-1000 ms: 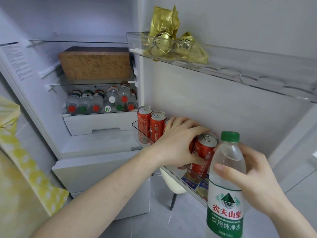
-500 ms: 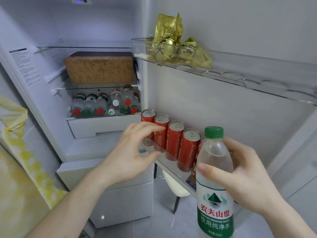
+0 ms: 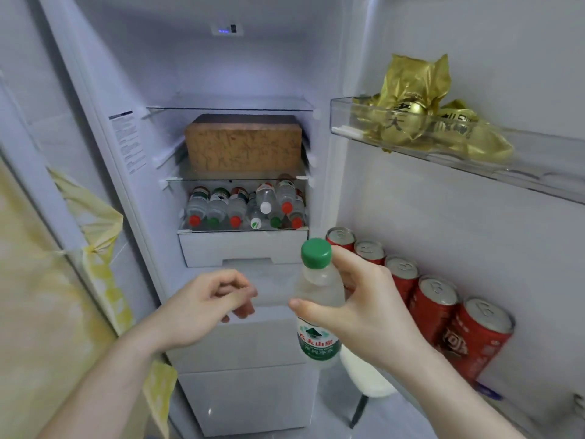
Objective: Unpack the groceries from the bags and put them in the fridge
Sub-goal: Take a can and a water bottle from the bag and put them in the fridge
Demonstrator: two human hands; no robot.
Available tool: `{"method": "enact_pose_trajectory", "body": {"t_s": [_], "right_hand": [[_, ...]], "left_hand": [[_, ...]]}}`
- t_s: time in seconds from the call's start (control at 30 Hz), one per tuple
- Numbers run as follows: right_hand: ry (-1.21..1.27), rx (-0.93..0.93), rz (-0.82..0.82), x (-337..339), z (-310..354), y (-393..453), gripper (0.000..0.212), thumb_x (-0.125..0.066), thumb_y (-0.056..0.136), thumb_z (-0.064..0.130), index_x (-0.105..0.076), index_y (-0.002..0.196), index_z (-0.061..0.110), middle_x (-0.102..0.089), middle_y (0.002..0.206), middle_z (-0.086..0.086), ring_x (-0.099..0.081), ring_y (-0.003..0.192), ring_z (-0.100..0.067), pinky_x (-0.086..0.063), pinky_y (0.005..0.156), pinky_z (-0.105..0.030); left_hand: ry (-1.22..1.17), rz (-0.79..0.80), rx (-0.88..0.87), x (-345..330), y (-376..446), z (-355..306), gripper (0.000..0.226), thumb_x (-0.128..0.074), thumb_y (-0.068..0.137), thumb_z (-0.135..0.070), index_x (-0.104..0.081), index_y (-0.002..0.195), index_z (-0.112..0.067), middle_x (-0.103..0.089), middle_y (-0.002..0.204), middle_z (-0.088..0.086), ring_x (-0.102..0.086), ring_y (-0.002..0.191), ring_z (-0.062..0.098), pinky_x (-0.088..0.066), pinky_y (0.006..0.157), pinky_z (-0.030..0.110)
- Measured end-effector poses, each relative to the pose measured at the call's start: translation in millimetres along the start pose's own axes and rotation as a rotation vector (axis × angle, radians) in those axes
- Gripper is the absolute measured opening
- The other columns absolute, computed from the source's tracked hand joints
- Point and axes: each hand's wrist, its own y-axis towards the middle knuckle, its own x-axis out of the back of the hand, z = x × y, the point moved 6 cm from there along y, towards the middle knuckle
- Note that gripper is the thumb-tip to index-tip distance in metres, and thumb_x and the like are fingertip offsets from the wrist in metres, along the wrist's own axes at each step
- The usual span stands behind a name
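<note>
While right hand (image 3: 357,308) grips it — bottle (image 3: 319,315) blurred.

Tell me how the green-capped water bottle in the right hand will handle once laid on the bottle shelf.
The water bottle is round and smooth, so it would probably roll. It looks full, so likely fairly heavy. The right hand grips it upright.

The water bottle (image 3: 319,327) at 6 o'clock carries a green label reading 农夫山泉. The gold packets (image 3: 411,112) at 1 o'clock show a black 大. The sticker's (image 3: 128,141) print is unreadable.
</note>
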Motion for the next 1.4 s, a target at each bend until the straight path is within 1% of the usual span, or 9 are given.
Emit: {"method": "enact_pose_trajectory", "body": {"t_s": [0.1,0.2,0.4,0.53,0.7,0.93,1.1,1.27,1.4], "right_hand": [[-0.087,0.056,0.003,-29.6,-4.5,28.3,0.039,-0.089,0.077,0.04,-0.069,0.111,0.036,-0.074,0.104,0.019,-0.068,0.097,-0.008,-0.051,0.088,-0.029],[-0.165,0.117,-0.029,-56.7,-3.7,51.4,0.039,-0.088,0.077,0.044,-0.067,0.11,0.041,-0.07,0.105,0.027,-0.063,0.102,-0.004,-0.04,0.086,-0.013],[-0.218,0.268,0.018,-116.1,-13.8,92.3,0.05,-0.086,0.077,0.025,-0.069,0.122,0.038,-0.06,0.132,0.029,-0.051,0.127,-0.005,-0.043,0.102,-0.018],[-0.246,0.279,0.031,-139.6,-31.7,106.3,0.064,-0.077,0.078,-0.003,-0.068,0.125,0.038,-0.045,0.142,0.022,-0.042,0.136,-0.01,-0.045,0.098,-0.014],[-0.137,0.198,0.021,-145.3,-47.4,123.2,0.066,-0.083,0.084,0.009,-0.057,0.141,0.032,-0.044,0.146,0.023,-0.042,0.142,-0.001,-0.033,0.113,-0.012],[-0.109,0.035,0.003,-145.5,-81.8,144.9,0.072,-0.078,0.088,0.021,-0.042,0.144,0.046,-0.037,0.148,0.032,-0.034,0.144,0.005,-0.036,0.12,-0.031],[-0.088,0.032,-0.026,-139.7,-93.9,161.9,0.067,-0.077,0.087,0.021,-0.046,0.14,0.047,-0.037,0.146,0.032,-0.038,0.14,0.003,-0.044,0.112,-0.03],[-0.078,0.0,-0.068,-131.6,-111.4,178.2,0.063,-0.077,0.086,0.022,-0.047,0.132,0.054,-0.036,0.14,0.038,-0.04,0.135,0.009,-0.045,0.109,-0.029],[-0.099,-0.037,-0.098,-133.0,-125.5,191.0,0.064,-0.076,0.085,0.029,-0.042,0.124,0.067,-0.035,0.135,0.04,-0.038,0.132,0.013,-0.041,0.11,-0.025]], "left_hand": [[-0.155,0.147,0.142,-1.5,6.1,19.9,0.065,-0.051,0.09,-0.069,-0.069,0.103,-0.007,-0.079,0.089,0.011,-0.075,0.088,0.026,-0.053,0.075,0.038],[-0.33,0.293,0.28,-4.4,14.6,36.2,0.08,-0.032,0.095,-0.073,-0.064,0.119,-0.005,-0.078,0.104,0.017,-0.073,0.093,0.031,-0.051,0.077,0.038],[-0.825,0.328,0.171,13.6,51.2,53.8,0.049,-0.044,0.1,-0.059,-0.063,0.131,-0.027,-0.07,0.117,0.017,-0.063,0.113,0.041,-0.055,0.093,0.05],[-1.114,0.19,0.155,24.7,79.2,72.2,0.045,-0.054,0.104,-0.042,-0.058,0.142,-0.018,-0.054,0.146,0.023,-0.052,0.122,0.042,-0.033,0.118,0.059],[-0.952,-0.087,0.124,51.8,118.6,85.3,0.044,-0.059,0.102,-0.026,-0.046,0.142,-0.038,-0.076,0.111,0.004,-0.07,0.074,0.019,-0.057,0.063,0.032],[-0.681,-0.282,0.16,100.4,202.4,108.0,0.084,-0.072,0.092,-0.025,-0.023,0.156,-0.048,-0.065,0.138,0.003,-0.072,0.11,0.025,-0.061,0.088,0.046],[-0.661,-0.28,0.221,114.8,252.2,117.7,0.077,-0.07,0.088,-0.027,-0.034,0.155,-0.042,-0.065,0.134,0.002,-0.071,0.108,0.029,-0.062,0.073,0.042],[-0.574,-0.309,0.243,121.3,298.3,131.5,0.094,-0.074,0.079,-0.038,-0.026,0.159,-0.034,-0.054,0.147,0.005,-0.065,0.115,0.031,-0.057,0.096,0.054],[-0.391,-0.348,0.234,120.9,319.9,124.1,0.076,-0.067,0.091,-0.038,-0.033,0.157,-0.025,-0.05,0.148,0.006,-0.059,0.121,0.033,-0.057,0.097,0.051]]}}
